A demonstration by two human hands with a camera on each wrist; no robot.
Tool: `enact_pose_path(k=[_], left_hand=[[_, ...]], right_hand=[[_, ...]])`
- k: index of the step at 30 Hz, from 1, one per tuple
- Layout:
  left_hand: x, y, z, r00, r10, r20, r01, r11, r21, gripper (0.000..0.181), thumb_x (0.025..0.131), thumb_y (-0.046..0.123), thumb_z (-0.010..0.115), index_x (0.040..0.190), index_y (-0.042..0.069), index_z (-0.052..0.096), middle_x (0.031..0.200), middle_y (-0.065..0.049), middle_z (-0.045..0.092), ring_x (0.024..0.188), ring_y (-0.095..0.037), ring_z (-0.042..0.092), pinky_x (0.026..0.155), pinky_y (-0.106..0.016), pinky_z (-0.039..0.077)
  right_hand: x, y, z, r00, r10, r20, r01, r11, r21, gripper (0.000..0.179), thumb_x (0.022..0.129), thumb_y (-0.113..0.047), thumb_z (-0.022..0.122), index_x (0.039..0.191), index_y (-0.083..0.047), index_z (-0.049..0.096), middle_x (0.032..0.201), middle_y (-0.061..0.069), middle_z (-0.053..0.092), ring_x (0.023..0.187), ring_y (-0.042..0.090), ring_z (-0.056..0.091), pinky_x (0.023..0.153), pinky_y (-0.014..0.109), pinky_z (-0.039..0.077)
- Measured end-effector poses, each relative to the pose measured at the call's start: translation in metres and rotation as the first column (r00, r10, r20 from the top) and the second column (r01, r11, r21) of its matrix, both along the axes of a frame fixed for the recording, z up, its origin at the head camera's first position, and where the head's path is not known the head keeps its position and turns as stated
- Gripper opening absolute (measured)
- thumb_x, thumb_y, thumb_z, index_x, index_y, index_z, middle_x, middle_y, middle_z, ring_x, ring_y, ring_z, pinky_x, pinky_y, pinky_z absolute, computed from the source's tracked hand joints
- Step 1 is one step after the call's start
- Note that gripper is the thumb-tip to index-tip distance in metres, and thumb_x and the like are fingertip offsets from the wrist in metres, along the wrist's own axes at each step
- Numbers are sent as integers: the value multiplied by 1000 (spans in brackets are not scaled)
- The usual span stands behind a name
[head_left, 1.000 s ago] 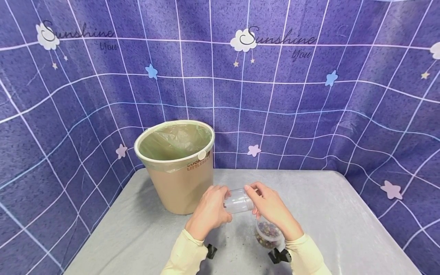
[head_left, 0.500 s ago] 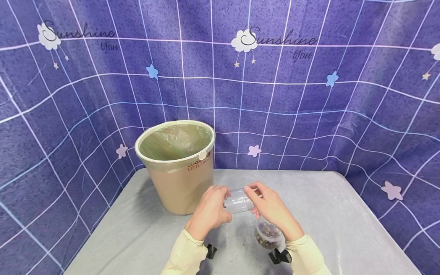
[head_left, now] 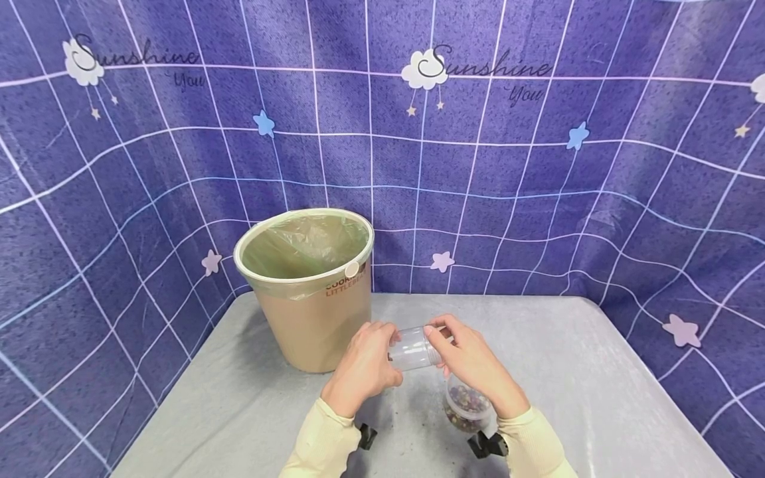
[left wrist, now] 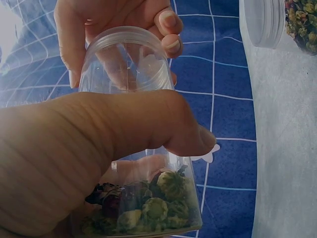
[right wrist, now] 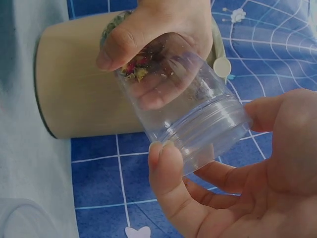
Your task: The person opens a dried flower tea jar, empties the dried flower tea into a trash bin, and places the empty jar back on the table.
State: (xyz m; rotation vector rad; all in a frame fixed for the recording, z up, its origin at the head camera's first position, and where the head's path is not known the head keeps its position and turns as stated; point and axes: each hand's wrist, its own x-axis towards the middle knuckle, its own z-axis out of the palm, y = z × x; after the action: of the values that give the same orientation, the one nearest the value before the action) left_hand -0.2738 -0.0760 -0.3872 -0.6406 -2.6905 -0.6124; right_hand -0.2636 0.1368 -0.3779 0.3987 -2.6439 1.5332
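Between my two hands is a clear plastic jar (head_left: pixel 411 349), tipped on its side above the table. My left hand (head_left: pixel 366 364) grips its base end, thumb across the side in the left wrist view. Dried flower buds (left wrist: pixel 156 208), greenish with some dark red, lie in that end. My right hand (head_left: pixel 469 355) holds the ridged neck end (right wrist: pixel 210 124) between thumb and fingertips. Below the right hand, a second clear jar (head_left: pixel 466 406) full of dried buds stands on the table, partly covered by that hand.
A tan trash bin (head_left: pixel 313 328) with a pale rim and a plastic liner stands at the left back of the grey table (head_left: pixel 550 372). Small dark crumbs (head_left: pixel 424 425) dot the tabletop near the second jar. A purple-blue patterned curtain (head_left: pixel 478 166) surrounds the table's back and sides.
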Motion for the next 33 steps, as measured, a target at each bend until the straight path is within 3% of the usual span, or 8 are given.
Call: enact_pose_path(k=[16,26,33], left_hand=[[1,0,1,1000,4,-2,-4,1000,2,50,52,12,88,97,13,67,84,4,61,84,-19,55,76,-36,49],[0,0,-1,1000,-6,-10,7,1000,11,49,51,12,87,96,14,67,82,6,59,82,-17,53,73,-34,48],[0,0,-1,1000,-7,-4,7,1000,12,49,52,12,87,97,13,67,83,4,62,82,-17,53,73,-34,48]], right_hand=[[2,0,2,1000,10,-15,-10,1000,16,33,105,-37,57,128,-15,65,99,4,69,65,23,65,57,31,53],[1,1,1,998,31,-50,-30,999,29,30,105,-32,58,128,-14,63,102,6,70,64,14,63,57,30,54],[1,3,2,998,61,-32,-60,998,22,33,105,-33,58,132,-14,61,111,11,70,72,15,67,62,33,58]])
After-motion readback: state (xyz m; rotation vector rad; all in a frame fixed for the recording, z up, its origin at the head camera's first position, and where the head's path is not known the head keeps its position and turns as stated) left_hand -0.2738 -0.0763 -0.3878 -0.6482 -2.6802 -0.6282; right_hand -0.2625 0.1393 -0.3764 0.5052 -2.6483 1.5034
